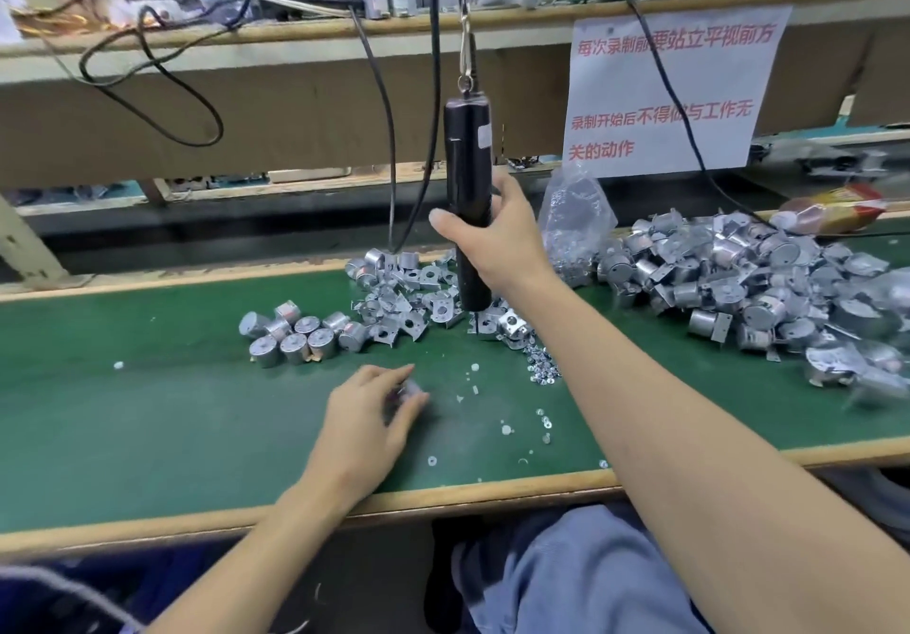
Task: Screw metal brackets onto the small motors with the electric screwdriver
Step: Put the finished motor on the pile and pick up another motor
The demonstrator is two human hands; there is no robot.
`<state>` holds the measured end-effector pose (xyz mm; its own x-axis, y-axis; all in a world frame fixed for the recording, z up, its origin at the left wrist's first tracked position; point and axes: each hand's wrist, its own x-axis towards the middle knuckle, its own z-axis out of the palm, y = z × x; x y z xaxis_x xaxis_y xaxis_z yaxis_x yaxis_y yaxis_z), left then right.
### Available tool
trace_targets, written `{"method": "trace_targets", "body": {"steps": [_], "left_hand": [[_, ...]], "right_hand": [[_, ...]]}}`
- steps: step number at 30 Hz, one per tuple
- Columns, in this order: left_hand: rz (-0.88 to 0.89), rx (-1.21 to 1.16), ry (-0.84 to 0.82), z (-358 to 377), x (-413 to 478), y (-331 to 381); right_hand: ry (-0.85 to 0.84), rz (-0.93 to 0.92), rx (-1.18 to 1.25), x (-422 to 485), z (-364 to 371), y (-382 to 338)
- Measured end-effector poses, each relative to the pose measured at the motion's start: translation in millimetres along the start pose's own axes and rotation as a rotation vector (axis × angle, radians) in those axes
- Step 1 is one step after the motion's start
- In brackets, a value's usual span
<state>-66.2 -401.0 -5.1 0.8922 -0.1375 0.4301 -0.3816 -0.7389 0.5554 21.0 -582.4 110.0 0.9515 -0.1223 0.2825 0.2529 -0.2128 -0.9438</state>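
right hand (492,234) wrapped around the hanging black electric screwdriver (468,200), upright above loose metal brackets (408,303). left hand (369,411) low on the green mat (147,411), fingers curled on a small blurred motor (408,392). bare motors (300,333) clustered left of the brackets; assembled pile (738,278) far right.

Green bench, silver parts, black tool

The workbench (147,411) has a plain dark green top with a tan wooden rim; silver-grey motors (295,338) and shiny silver brackets (408,310) lie toward its far edge, pale white bits dotting the green. The electric screwdriver (468,180) is glossy black. A white paper sign (669,91) carries red characters. The trousers (566,579) near the front edge are faded blue.
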Motion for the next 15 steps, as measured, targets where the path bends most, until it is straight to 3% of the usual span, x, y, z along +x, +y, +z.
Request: {"method": "trace_targets", "body": {"steps": [5,10,15], "left_hand": [[-0.008,-0.066,-0.054,18.0,-3.3,10.7],[-0.037,0.067,0.017,25.8,-0.4,0.7],[-0.146,0.129,0.089,23.4,2.7,3.6]], "right_hand": [[-0.002,-0.119,0.118,-12.4,7.3,9.0],[-0.040,-0.225,0.244,-36.4,-3.0,22.3],[-0.115,-0.112,0.387,-50.0,-17.4,30.0]]}}
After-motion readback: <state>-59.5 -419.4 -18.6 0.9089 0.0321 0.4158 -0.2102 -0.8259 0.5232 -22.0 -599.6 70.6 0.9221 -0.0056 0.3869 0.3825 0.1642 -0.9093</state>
